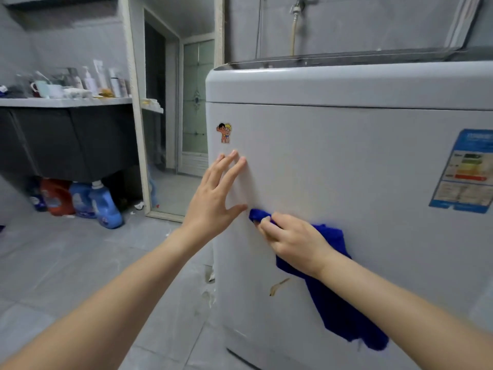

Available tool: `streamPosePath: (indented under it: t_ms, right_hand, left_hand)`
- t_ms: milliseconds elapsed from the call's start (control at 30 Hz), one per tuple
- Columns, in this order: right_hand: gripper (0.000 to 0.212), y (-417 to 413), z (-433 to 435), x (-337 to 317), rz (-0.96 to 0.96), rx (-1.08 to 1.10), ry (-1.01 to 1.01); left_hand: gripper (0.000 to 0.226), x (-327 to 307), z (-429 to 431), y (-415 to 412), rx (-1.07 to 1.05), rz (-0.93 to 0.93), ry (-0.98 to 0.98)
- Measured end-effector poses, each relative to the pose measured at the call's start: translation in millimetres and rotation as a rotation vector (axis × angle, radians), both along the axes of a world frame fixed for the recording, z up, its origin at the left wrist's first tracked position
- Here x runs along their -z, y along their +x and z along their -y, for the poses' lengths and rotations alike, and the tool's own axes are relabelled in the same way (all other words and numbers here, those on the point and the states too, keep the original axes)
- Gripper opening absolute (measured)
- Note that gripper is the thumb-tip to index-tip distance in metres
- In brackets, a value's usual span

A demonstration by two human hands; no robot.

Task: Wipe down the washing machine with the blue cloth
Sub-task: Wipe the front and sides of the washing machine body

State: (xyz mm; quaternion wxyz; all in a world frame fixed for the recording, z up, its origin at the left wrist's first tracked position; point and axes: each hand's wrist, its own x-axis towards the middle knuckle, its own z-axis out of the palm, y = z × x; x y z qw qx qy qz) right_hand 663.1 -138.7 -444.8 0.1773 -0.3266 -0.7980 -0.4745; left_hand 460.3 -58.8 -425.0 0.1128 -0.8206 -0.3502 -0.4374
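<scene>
A white top-loading washing machine (360, 161) fills the right half of the head view, its front panel facing me. My right hand (290, 243) grips a blue cloth (338, 311) and presses a bunched end of it against the panel's lower left; the rest of the cloth hangs below my wrist. My left hand (216, 196) rests flat on the panel near its left edge, fingers spread, holding nothing. A small cartoon sticker (224, 133) sits just above my left fingertips. A brownish smear (278, 285) marks the panel below my right hand.
A blue energy label (465, 170) is on the panel's right side. Several detergent bottles (80, 202) stand on the grey tiled floor under a dark vanity (66, 140) with toiletries on its counter. A doorway (181, 129) opens left of the machine. A tap and hose (294, 25) hang behind.
</scene>
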Motion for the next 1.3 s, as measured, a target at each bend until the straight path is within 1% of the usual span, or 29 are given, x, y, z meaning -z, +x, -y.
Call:
streamPosePath:
  t_ms: [67,100,167,233,267,333,400,433,500,533,633,700,733,800,867,900,967,1033,1067,1133,1200,1233,1300]
  right_hand:
    - [0.018,-0.8,2.9,-0.2,0.035,0.013,-0.040]
    - [0.017,1.6,5.2,-7.1,0.000,0.016,-0.030]
    - [0.020,9.3,11.5,-34.6,-0.147,0.031,0.053]
    - [0.020,20.1,17.7,-71.5,-0.289,0.040,0.178]
    - [0.021,25.1,20.7,-90.8,-0.344,0.048,0.235]
    - [0.024,32.5,23.1,-121.6,-0.430,0.096,0.290]
    - [0.027,31.0,18.8,-134.8,-0.477,0.129,0.291]
    - [0.028,26.8,15.2,-132.0,-0.486,0.133,0.291]
    - [0.028,15.4,6.5,-105.2,-0.466,0.133,0.268]
    - [0.026,9.7,2.6,-82.1,-0.417,0.119,0.249]
    - [0.019,-0.7,-0.6,2.7,-0.122,0.072,0.087]
    - [0.032,-5.7,2.5,37.1,0.027,0.069,-0.023]
    - [0.035,-6.4,4.3,43.0,0.061,0.087,-0.068]
    - [0.033,-3.9,8.9,33.9,0.045,0.087,-0.101]
    - [0.021,1.4,10.1,1.0,-0.051,0.069,-0.028]
    - [0.017,5.0,8.8,-22.1,-0.120,0.062,0.045]
    - [0.020,9.9,6.3,-73.6,-0.278,0.063,0.197]
    - [0.025,9.7,1.3,-111.9,-0.359,0.099,0.280]
    - [0.025,6.4,-2.8,-121.0,-0.384,0.111,0.304]
    - [0.023,-8.5,-13.7,-112.9,-0.424,0.114,0.308]
    - [0.017,-28.6,-23.7,-76.1,-0.444,0.074,0.183]
    - [0.015,-37.3,-27.8,-48.3,-0.384,0.042,0.096]
    - [0.014,-48.6,-30.4,11.7,-0.111,0.023,-0.067]
  left_hand:
    - [0.100,-1.4,-2.2,-3.4,-0.014,-0.023,0.028]
    - [0.098,-1.7,-4.1,-5.5,-0.012,-0.032,0.049]
    - [0.093,-2.1,-8.2,-7.3,0.007,-0.016,0.103]
    - [0.089,1.1,-13.3,-10.5,0.018,0.060,0.108]
    - [0.089,4.5,-15.7,-11.9,0.032,0.133,0.072]
    - [0.093,13.6,-19.5,-14.6,0.094,0.280,-0.084]
    - [0.099,25.2,-24.2,-17.8,0.175,0.348,-0.233]
    - [0.101,31.0,-27.5,-18.7,0.208,0.358,-0.265]
    - [0.104,39.8,-34.6,-19.2,0.248,0.375,-0.270]
    - [0.105,42.7,-38.0,-19.2,0.260,0.387,-0.264]
    - [0.106,47.9,-45.2,-20.0,0.293,0.407,-0.253]
    - [0.107,52.5,-46.3,-22.6,0.305,0.394,-0.266]
    - [0.109,55.7,-46.5,-24.3,0.305,0.376,-0.279]
    - [0.113,62.6,-45.8,-28.9,0.296,0.327,-0.315]
    - [0.117,66.1,-46.3,-32.7,0.312,0.305,-0.334]
    - [0.118,66.2,-46.9,-33.7,0.323,0.308,-0.341]
    - [0.116,65.1,-47.6,-33.4,0.331,0.320,-0.350]
    - [0.114,66.0,-48.3,-32.9,0.332,0.333,-0.350]
    - [0.113,66.9,-49.3,-33.2,0.335,0.341,-0.346]
    - [0.112,68.3,-52.8,-33.1,0.342,0.348,-0.327]
    - [0.113,68.9,-54.9,-32.3,0.339,0.353,-0.317]
    - [0.113,69.2,-55.6,-32.3,0.334,0.350,-0.316]
    - [0.116,70.5,-55.3,-33.7,0.317,0.308,-0.316]
